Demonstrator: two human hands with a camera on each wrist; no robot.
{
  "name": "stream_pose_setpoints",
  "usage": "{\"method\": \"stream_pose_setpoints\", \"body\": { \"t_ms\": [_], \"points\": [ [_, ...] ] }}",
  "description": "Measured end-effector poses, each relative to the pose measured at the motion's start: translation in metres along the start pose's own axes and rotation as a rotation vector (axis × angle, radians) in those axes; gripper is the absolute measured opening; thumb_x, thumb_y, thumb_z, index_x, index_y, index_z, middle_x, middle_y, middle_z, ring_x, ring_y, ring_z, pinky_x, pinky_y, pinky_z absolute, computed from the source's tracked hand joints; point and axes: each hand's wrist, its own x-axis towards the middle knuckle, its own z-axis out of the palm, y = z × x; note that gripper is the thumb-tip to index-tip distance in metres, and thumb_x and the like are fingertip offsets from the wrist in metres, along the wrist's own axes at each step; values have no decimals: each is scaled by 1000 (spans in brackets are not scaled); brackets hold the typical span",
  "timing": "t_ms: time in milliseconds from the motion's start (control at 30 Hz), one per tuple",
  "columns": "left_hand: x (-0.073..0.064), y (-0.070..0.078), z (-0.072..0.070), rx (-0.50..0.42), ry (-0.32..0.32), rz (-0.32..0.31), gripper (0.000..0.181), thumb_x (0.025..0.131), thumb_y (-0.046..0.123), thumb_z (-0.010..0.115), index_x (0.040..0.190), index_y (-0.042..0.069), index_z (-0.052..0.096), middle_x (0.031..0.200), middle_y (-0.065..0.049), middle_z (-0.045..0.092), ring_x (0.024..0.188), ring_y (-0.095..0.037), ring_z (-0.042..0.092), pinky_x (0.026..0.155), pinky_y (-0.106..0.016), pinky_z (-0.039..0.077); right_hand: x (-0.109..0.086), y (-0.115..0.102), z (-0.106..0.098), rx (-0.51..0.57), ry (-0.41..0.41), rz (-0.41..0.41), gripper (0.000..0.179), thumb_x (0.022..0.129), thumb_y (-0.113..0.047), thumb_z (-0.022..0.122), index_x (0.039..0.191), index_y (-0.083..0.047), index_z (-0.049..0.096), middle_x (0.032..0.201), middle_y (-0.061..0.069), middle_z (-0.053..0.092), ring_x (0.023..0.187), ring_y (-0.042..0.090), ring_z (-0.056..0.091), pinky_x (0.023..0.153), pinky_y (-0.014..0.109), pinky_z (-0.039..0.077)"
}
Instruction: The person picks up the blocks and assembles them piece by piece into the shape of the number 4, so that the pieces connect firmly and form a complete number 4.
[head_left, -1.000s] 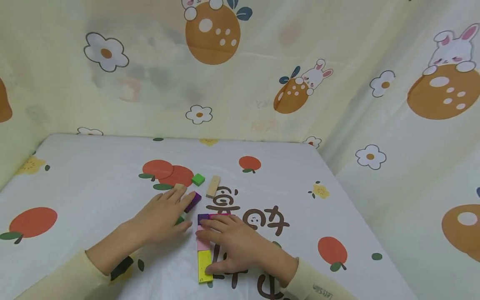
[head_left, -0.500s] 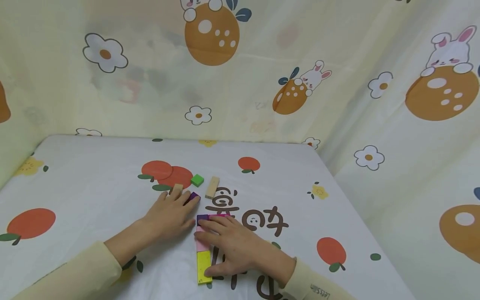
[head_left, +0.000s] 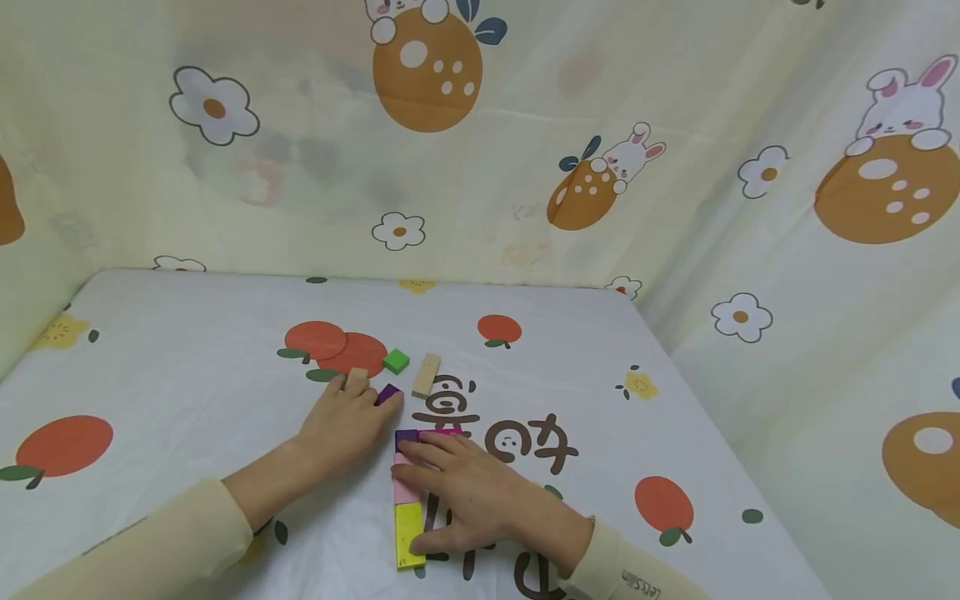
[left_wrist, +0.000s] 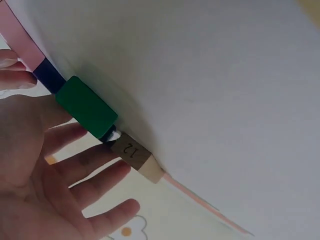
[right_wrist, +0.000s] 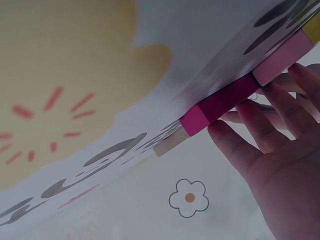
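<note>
My left hand (head_left: 347,429) reaches over the loose blocks, its fingertips at a plain wooden block (head_left: 357,377) and a purple block (head_left: 387,393). In the left wrist view its fingers are spread beside the wooden block and a green block (left_wrist: 87,107), which the hand hides from the head view. My right hand (head_left: 472,492) rests on an L-shaped row, its fingers over a magenta block (right_wrist: 220,106) and a pink block (head_left: 406,490). Its thumb touches the yellow block (head_left: 408,533) at the near end. A dark blue block (head_left: 406,439) forms the row's corner.
Beyond the left hand lie a bright green block (head_left: 396,361) and another wooden block (head_left: 426,375). A white cloth (head_left: 187,350) printed with fruit and brown lettering covers the table. A patterned curtain (head_left: 300,192) rises behind and at both sides.
My left hand has shifted slightly forward and right, from over the green block towards the wooden and purple blocks. The green block no longer shows in the head view. The right hand stays put.
</note>
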Motion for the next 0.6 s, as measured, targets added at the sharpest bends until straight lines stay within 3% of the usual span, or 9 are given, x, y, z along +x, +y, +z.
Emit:
{"method": "stream_pose_setpoints", "body": {
  "t_ms": [433,600],
  "points": [
    [1,-3,4,-84,34,-38,43,91,21,79,132,14,70,112,-11,73,112,-31,60,111,-56,46,1,0,-3,2,0,-5,76,91,-69,62,154,-28,50,163,-2,43,154,24,34,126,46,30],
    [0,-5,4,-108,71,-24,44,90,18,80,132,13,69,118,-12,72,112,-29,64,115,-52,44,0,-1,-2,-7,9,-12,76,91,-69,62,154,-28,50,163,-1,43,154,24,35,126,45,31]
  ]
}}
